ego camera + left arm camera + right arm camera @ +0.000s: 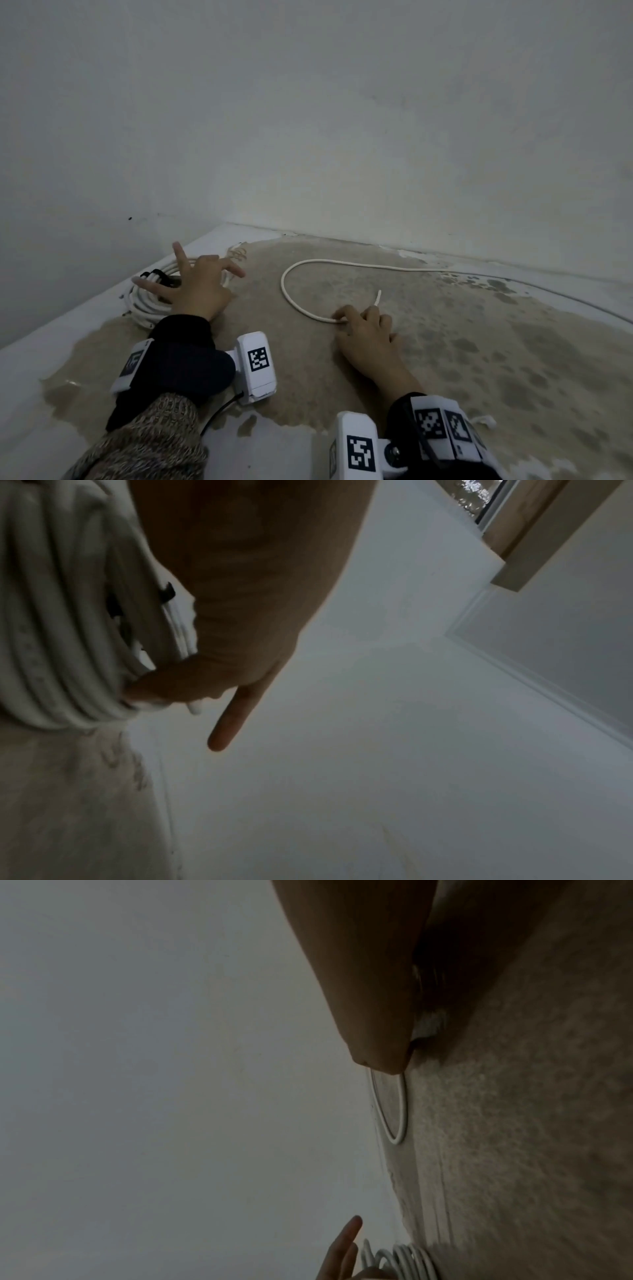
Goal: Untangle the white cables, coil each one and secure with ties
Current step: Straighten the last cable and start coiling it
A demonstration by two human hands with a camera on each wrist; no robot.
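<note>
A coiled white cable (147, 301) bound with a black tie (158, 276) lies at the left, near the wall. My left hand (191, 274) hovers over it with fingers spread; in the left wrist view one finger rests on the coil (61, 620) beside the black tie (114, 607) and another finger (227, 723) points straight out. A loose white cable (286, 291) curves across the beige mat and runs off to the right. My right hand (356, 317) grips it near its free end, which sticks up past the fingers. The cable's loop (399, 1123) also shows in the right wrist view.
A mottled beige mat (445, 342) covers a white floor (30, 359) in a corner of two pale walls. A thin dark wire (565, 298) runs along the right edge of the mat. A small white strip (486, 420) lies by my right wrist.
</note>
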